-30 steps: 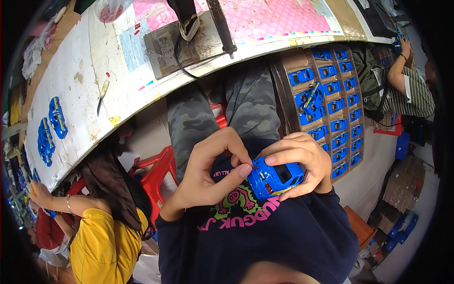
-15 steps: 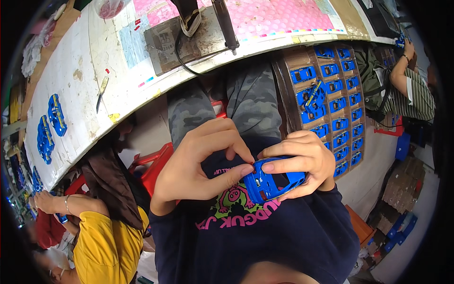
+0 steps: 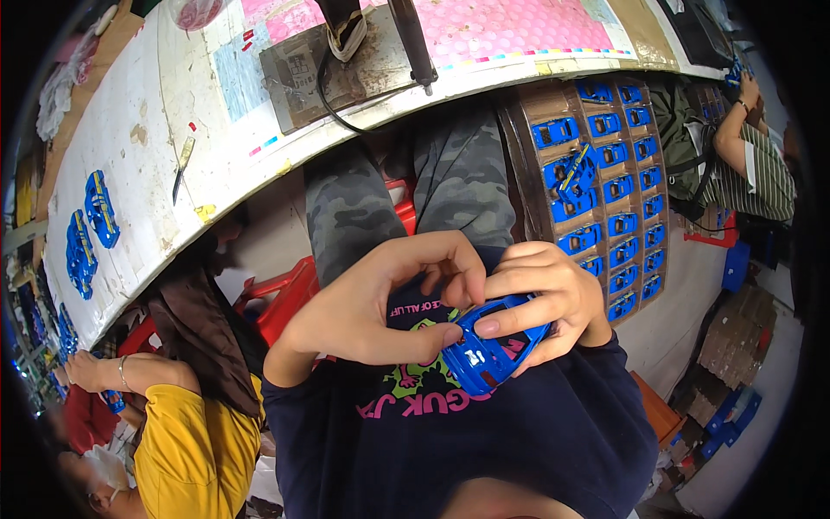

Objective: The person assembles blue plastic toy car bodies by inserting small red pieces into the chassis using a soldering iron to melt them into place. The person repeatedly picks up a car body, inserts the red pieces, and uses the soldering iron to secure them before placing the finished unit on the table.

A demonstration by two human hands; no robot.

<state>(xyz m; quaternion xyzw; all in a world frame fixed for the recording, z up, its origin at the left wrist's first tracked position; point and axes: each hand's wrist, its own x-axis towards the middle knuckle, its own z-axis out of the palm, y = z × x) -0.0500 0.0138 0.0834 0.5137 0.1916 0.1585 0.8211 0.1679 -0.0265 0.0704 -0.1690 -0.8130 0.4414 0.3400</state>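
Note:
In front of my chest is a blue toy car body (image 3: 475, 362), hollow, with the shirt showing through its window openings. My right hand (image 3: 553, 290) grips it from the right, thumb across the top and fingers around the far side. From the left, my left hand (image 3: 389, 298) has its thumb pressed to the body's edge and its bent fingers at the far edge. Whether a small part lies under those fingertips is hidden.
A cardboard tray (image 3: 519, 164) of several blue toy cars stands at my right. On the white table (image 3: 156, 173) lie two blue car bodies (image 3: 91, 229), a thin blade-like tool (image 3: 182, 171) and a metal machine base (image 3: 303, 82). Co-workers sit on both sides.
The toy car body has turned in my hands, its near end swinging down toward me. My left fingers have curled in at its far edge, and the left thumb has shifted along it.

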